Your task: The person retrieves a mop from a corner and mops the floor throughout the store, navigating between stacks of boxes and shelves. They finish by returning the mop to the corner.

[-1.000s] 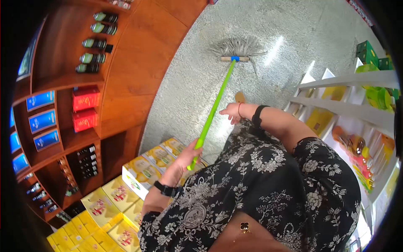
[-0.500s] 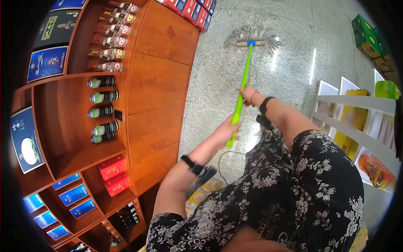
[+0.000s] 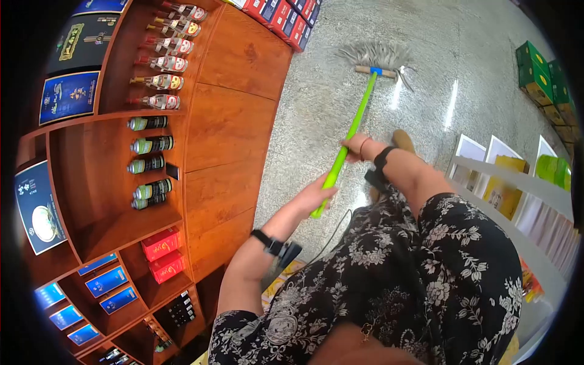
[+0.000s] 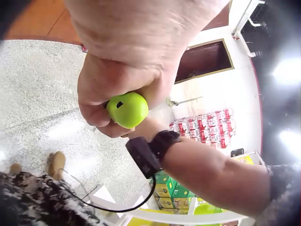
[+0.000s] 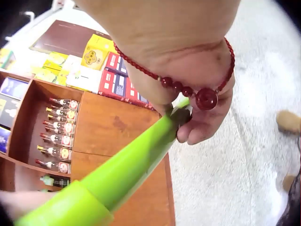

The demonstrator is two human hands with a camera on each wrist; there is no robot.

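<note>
While the mop [image 3: 351,125] lies slanted across the speckled floor [image 3: 304,121], its grey string head [image 3: 378,56] sits flat on the floor far ahead of the person, near the row of red boxes [image 3: 286,18] at the foot of the wooden shelving [image 3: 225,115]. Compared with half a second ago the head has shifted a little to the right and the green handle leans more steeply leftward at its near end; a second ago only the left hand was on the handle and the right hand hung free beside it. Now both hands grasp it: the left hand [image 3: 321,187] is clenched round the butt end, the rounded green tip showing between fingers and palm in the left wrist view [image 4: 127,109]; the right hand [image 3: 353,146], with a red bead bracelet [image 5: 207,98], wraps the shaft further up [image 5: 136,162]. Judgement: a two-handed sweeping stroke is under way, moving sideways along the shelf base. Around: bottles [image 3: 159,61] lie in rows on the upper shelf, red cartons [image 3: 163,244] and blue boxes [image 3: 104,281] lower down. To the right stand a white rack [image 3: 517,182] and green crates [image 3: 538,76]. A shoe [image 3: 401,140] is just behind the right hand. The shelf base on the left and the rack on the right bound the stroke; the cable [image 3: 331,237] from the wrist camera hangs near the handle's butt.
</note>
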